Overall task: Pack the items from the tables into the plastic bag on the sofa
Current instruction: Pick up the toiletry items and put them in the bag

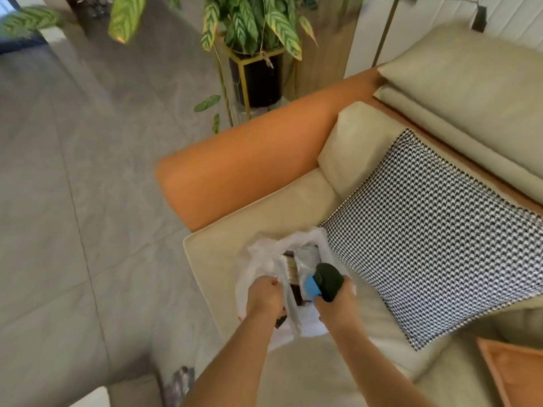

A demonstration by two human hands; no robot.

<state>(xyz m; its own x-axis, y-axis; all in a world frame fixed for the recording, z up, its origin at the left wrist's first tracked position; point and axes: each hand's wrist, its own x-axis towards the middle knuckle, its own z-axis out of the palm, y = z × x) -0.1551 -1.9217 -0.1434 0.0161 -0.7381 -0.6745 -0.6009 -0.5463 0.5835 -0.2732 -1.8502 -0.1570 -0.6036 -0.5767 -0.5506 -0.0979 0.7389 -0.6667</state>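
Thin white plastic, limp and slippery: the bag (264, 259) sags on the sofa (223, 248) seat's near edge, so its rim needs holding open. Her left hand (264, 295) pinches that rim. Her right hand (338, 301) grips a dark tool (327, 282), seemingly rigid and light, over the mouth. Farther right lies a checked cushion (426, 230).

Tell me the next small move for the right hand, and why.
Probably lower the dark green and blue tool into the white plastic bag: the right hand grips it just over the mouth, which the left hand holds open.
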